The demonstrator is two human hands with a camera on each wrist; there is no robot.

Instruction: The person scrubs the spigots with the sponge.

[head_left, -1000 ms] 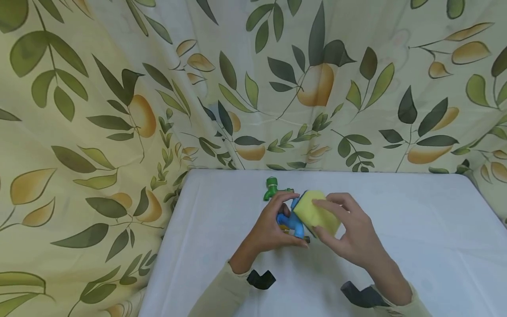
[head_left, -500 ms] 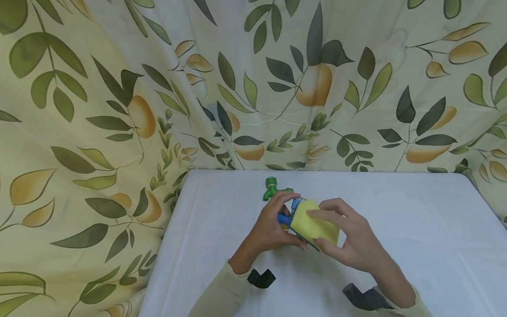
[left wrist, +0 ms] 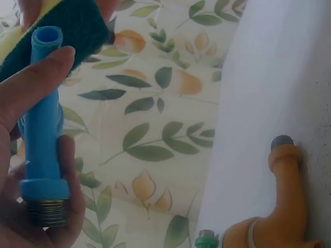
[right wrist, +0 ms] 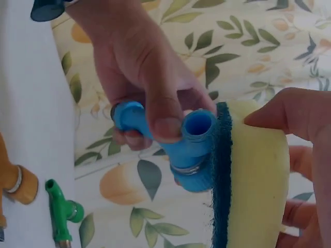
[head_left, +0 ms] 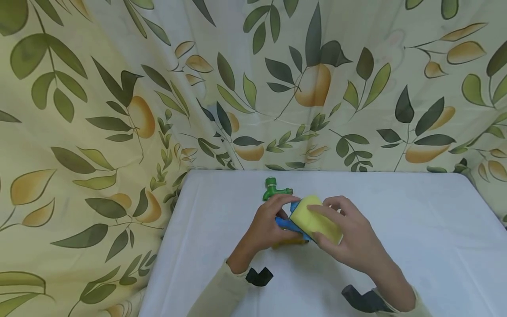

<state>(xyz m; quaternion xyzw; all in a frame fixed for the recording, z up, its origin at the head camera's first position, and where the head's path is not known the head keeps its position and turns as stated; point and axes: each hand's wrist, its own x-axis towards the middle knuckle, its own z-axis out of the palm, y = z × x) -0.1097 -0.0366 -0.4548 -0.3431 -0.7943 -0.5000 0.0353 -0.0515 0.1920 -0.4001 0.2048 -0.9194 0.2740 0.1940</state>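
Observation:
My left hand (head_left: 263, 226) grips a blue plastic tap (right wrist: 181, 147), its thumb lying along the pipe. The tap's open spout faces up in the left wrist view, and a threaded metal end (left wrist: 47, 213) shows at the bottom. A yellow sponge (head_left: 318, 220) with a dark green scouring side (right wrist: 222, 175) is pinched between thumb and fingers of my right hand (head_left: 358, 240). That rough side lies against the tap beside the spout mouth. From the head view, hand and sponge hide much of the tap.
Behind my left hand a green tap (head_left: 273, 190) lies on the white-covered table (head_left: 428, 229). An orange-brown tap (left wrist: 287, 196) lies close below the hands, mostly hidden in the head view. Leaf-patterned cloth (head_left: 253, 88) hangs along the back and left.
The sponge slid down along the tap, then back up a little. The blue tap has turned slightly in my left hand. Both grips are kept.

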